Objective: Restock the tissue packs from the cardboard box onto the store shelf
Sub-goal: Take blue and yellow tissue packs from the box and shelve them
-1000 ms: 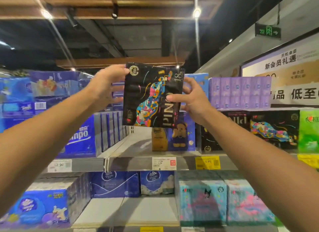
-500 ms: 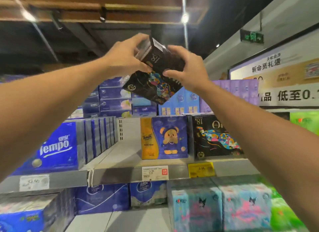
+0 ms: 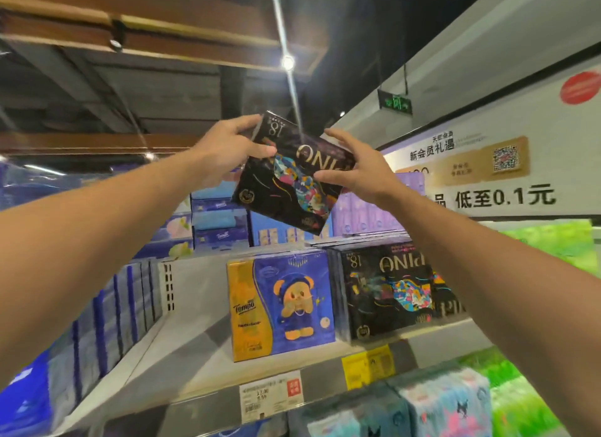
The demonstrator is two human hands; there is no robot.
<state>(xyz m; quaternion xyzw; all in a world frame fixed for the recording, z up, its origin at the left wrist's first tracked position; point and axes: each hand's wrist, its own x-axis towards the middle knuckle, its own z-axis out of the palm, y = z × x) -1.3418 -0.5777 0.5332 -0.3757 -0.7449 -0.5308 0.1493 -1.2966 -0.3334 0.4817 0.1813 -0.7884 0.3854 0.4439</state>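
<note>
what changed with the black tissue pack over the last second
The black tissue pack went from upright and facing the camera to tilted, raised above the black packs on the shelf. The left hand and right hand keep hold of its sides. The bear pack stayed put.

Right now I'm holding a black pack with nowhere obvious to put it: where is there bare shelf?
Bare shelf board lies between the blue packs on the left and the bear pack. Rightward it is crowded: the black packs stand against the bear pack. Both hands grip the held pack.
</note>
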